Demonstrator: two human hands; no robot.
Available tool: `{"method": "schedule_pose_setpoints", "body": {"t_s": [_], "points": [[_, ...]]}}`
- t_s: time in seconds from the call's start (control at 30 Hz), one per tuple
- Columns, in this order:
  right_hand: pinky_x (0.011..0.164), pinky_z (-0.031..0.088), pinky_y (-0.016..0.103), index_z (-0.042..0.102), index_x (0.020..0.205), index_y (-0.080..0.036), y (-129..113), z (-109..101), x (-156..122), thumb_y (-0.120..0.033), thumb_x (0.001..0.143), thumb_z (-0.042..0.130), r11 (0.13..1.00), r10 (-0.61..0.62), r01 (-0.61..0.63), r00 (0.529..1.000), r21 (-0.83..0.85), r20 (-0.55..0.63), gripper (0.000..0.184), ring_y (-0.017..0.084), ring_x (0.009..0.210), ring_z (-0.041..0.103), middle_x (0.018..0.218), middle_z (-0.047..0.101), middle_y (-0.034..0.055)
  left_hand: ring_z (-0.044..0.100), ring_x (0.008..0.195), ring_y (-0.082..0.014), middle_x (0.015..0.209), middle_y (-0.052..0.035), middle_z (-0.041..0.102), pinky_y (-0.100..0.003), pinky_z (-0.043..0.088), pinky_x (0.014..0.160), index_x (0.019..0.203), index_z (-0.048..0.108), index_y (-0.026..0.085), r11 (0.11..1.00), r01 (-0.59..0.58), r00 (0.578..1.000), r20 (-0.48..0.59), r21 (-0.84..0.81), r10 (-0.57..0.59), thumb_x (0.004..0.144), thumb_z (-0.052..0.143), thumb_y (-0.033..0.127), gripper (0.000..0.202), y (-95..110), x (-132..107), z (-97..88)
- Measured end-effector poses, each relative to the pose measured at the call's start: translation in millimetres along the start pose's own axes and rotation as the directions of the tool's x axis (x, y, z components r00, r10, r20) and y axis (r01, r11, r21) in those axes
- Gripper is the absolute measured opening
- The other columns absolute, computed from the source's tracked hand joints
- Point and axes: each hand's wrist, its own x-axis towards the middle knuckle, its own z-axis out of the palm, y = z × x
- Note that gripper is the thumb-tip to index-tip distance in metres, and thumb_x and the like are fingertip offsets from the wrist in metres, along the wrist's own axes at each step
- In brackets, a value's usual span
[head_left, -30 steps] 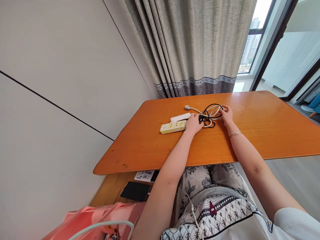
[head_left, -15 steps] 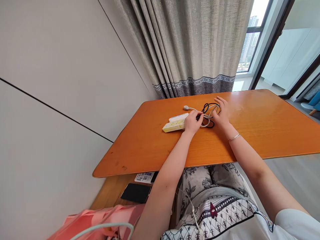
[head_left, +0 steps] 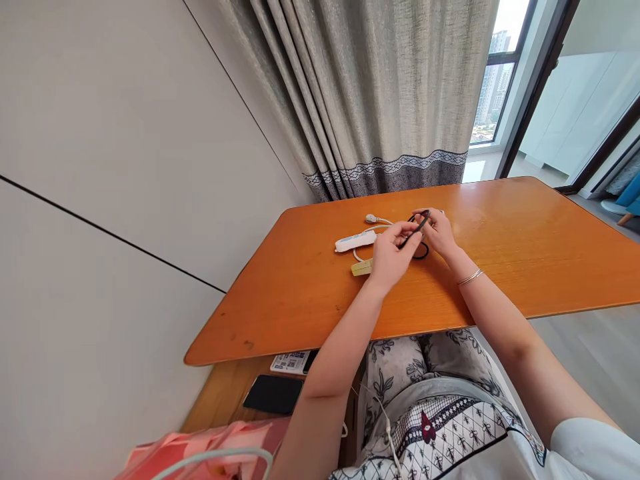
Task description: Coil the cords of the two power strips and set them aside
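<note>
My left hand (head_left: pixel 393 252) pinches a black cable (head_left: pixel 421 224), raised a little above the table. Just to its right, my right hand (head_left: pixel 437 231) has its fingers closed around the far part of the same cable. A loop of black cable hangs down to the tabletop below my hands. Left of my left hand lies a white power strip (head_left: pixel 355 241) with a white cord. A yellow power strip (head_left: pixel 362 268) sticks out from behind my left wrist, mostly hidden. Behind them rests a white plug (head_left: pixel 371 219) on its cord.
The orange wooden table (head_left: pixel 280 280) stands against a pale wall and a grey curtain (head_left: pixel 395 100). On a lower surface to the left are a black phone (head_left: pixel 273 394), a printed white item (head_left: pixel 290 362) and a pink bag (head_left: pixel 210 443). A window (head_left: pixel 493 93) is at the far right.
Both hands have closed on the black cable and lifted it off the table. The yellow strip has shifted right and nearer me, while the white strip has come into fuller view.
</note>
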Motion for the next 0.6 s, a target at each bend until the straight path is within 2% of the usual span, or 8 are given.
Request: {"method": "schedule_pose_setpoints", "body": {"t_s": [0.1,0.2,0.27,0.33,0.4,0.47,0.53,0.6], "points": [[0.093,0.050,0.039,0.075,0.101,-0.019,-6.2,-3.6,0.9,-0.044,0.089,0.061,0.995,0.035,-0.038,0.999,0.089,0.030,0.031,0.023,0.095,0.068,0.105,0.076,0.0097,0.057,0.057,-0.0080,0.077,-0.0020,0.069,-0.019,0.044,0.051,0.085,0.071,0.017,0.981,0.014,0.995,-0.098,-0.192,-0.033,0.073,0.079,0.030,0.018,23.9,12.8,-12.5],[0.086,0.051,0.035,0.076,0.102,-0.017,-10.9,-9.4,2.2,-0.049,0.083,0.066,0.977,0.081,-0.106,0.987,0.186,0.137,0.039,0.021,0.090,0.067,0.103,0.076,0.0097,0.035,0.040,-0.0014,0.063,0.0033,0.060,-0.016,0.024,0.037,0.081,0.071,0.017,0.935,0.048,0.984,-0.144,-0.352,-0.105,0.071,0.080,0.026,0.016,42.9,24.2,-21.6],[0.080,0.050,0.031,0.076,0.101,-0.017,-13.5,-13.3,2.8,-0.052,0.082,0.066,0.958,0.095,-0.147,0.972,0.246,0.213,0.041,0.020,0.088,0.066,0.100,0.076,0.0087,0.026,0.036,0.0004,0.061,0.0047,0.058,-0.015,0.017,0.035,0.077,0.069,0.017,0.900,0.052,0.971,-0.188,-0.433,-0.146,0.072,0.080,0.024,0.013,51.4,28.5,-23.9],[0.074,0.047,0.029,0.077,0.095,-0.017,-15.6,-16.1,3.2,-0.053,0.081,0.066,0.951,0.114,-0.174,0.966,0.255,0.232,0.040,0.018,0.081,0.063,0.089,0.074,0.0061,0.025,0.035,0.0008,0.061,0.0044,0.060,-0.015,0.015,0.034,0.073,0.067,0.017,0.875,0.035,0.958,-0.235,-0.482,-0.167,0.073,0.079,0.022,0.013,57.4,29.4,-24.5],[0.066,0.043,0.028,0.075,0.083,-0.017,-16.3,-17.7,3.8,-0.053,0.080,0.066,0.957,0.158,-0.195,0.972,0.216,0.174,0.037,0.015,0.068,0.056,0.073,0.067,0.0022,0.025,0.035,0.0006,0.061,0.0042,0.060,-0.016,0.014,0.033,0.072,0.066,0.017,0.864,-0.001,0.952,-0.266,-0.503,-0.154,0.075,0.078,0.021,0.013,62.9,27.3,-25.2],[0.062,0.038,0.028,0.071,0.074,-0.017,-14.2,-19.0,5.2,-0.053,0.079,0.066,0.961,0.205,-0.214,0.976,0.175,0.068,0.037,0.013,0.061,0.048,0.062,0.058,-0.0009,0.026,0.034,0.0004,0.059,0.0045,0.058,-0.017,0.014,0.033,0.072,0.067,0.017,0.865,-0.048,0.952,-0.285,-0.499,-0.111,0.076,0.078,0.021,0.012,69.1,23.8,-27.1],[0.062,0.037,0.028,0.068,0.070,-0.018,-9.0,-20.9,7.4,-0.051,0.081,0.064,0.962,0.227,-0.218,0.973,0.162,-0.036,0.035,0.013,0.061,0.046,0.062,0.056,-0.0012,0.026,0.034,0.0001,0.059,0.0045,0.058,-0.017,0.014,0.032,0.072,0.068,0.018,0.871,-0.101,0.950,-0.305,-0.481,-0.058,0.076,0.078,0.022,0.012,76.4,20.9,-30.9],[0.063,0.039,0.028,0.068,0.072,-0.018,-1.5,-23.7,9.6,-0.041,0.081,0.060,0.963,0.238,-0.224,0.968,0.153,-0.085,0.026,0.013,0.063,0.048,0.065,0.058,-0.0005,0.026,0.034,0.0000,0.060,0.0040,0.060,-0.018,0.014,0.032,0.072,0.068,0.019,0.867,-0.176,0.938,-0.347,-0.466,0.005,0.076,0.080,0.023,0.013,84.1,20.7,-37.1]]}}
